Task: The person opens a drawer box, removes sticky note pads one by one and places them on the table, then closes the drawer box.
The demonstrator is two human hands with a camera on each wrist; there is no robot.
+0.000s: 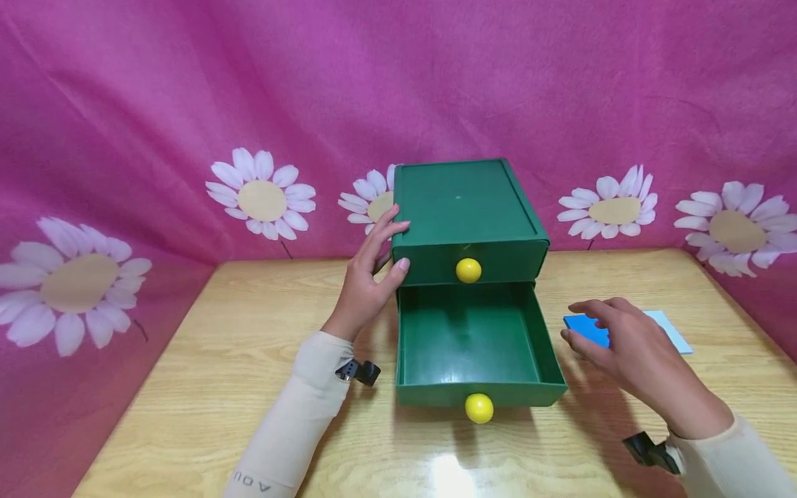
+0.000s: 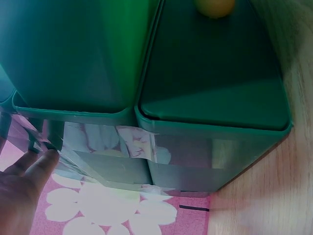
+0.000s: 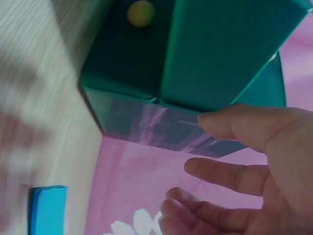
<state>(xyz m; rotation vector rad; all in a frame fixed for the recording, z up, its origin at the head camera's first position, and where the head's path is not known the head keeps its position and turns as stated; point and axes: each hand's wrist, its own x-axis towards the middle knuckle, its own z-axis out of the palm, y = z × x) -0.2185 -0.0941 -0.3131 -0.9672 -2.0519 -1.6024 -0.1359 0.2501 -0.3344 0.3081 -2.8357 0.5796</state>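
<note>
A green drawer unit [image 1: 467, 200] with yellow knobs stands on the table. Its middle drawer [image 1: 467, 339] is pulled out, with nothing inside, and the front above it is closed. My left hand [image 1: 367, 277] rests with spread fingers on the upper left side of the unit; the left wrist view shows its fingers [image 2: 41, 166] at the unit's side. My right hand [image 1: 641, 353], fingers loosely bent and apart, hovers right of the drawer, over a blue item [image 1: 585, 328] and a pale blue one [image 1: 669, 330]. In the right wrist view the right hand [image 3: 244, 171] holds nothing.
A pink cloth [image 1: 436, 83] with white flowers hangs behind and at both sides of the wooden table [image 1: 249, 360]. In the right wrist view a blue block-like item [image 3: 49, 210] lies on the table beside the unit.
</note>
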